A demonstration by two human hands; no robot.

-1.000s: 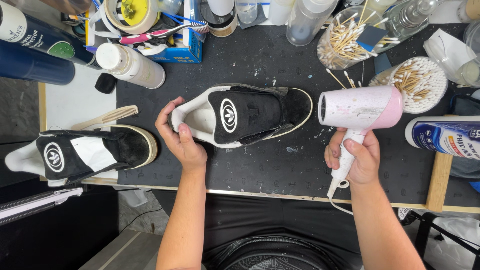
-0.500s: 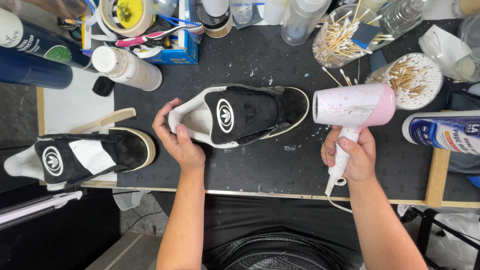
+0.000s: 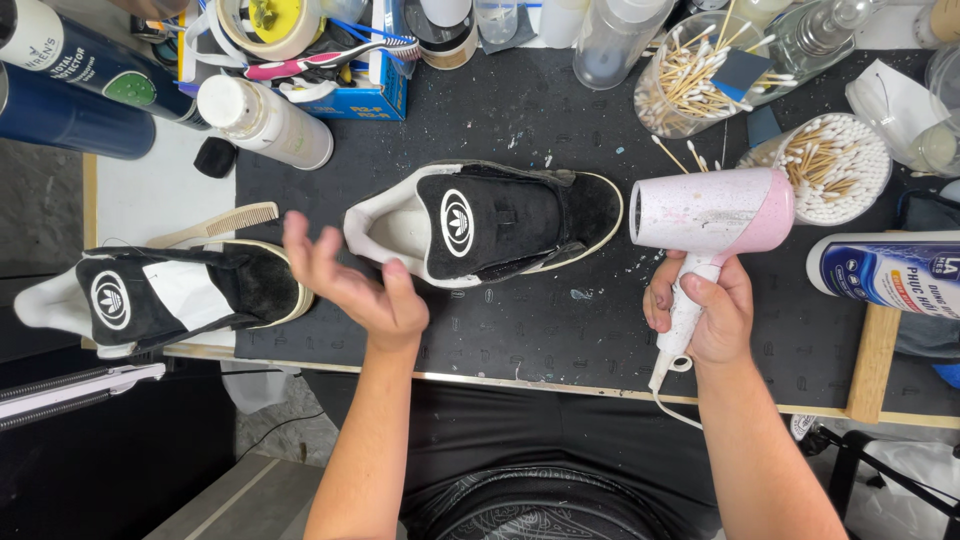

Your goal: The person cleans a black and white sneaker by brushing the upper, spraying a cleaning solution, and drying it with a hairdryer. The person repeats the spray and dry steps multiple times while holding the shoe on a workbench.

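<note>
On black mat [image 3: 520, 330], shoe [image 3: 485, 222] lengthwise, toe rightward, hairdryer [image 3: 712, 215] nozzle leftward

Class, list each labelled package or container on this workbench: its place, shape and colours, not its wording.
Dark blue spray can: top left, lying, green disc on label.
Blue cardboard box: top, left of centre, open, holding brushes.
White bottle: lying beside that box.
White-and-blue can: right edge, lying.

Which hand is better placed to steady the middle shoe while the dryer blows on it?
Left. The left hand is open and empty, right beside the heel of the middle shoe. The right hand is shut on the hair dryer.
</note>
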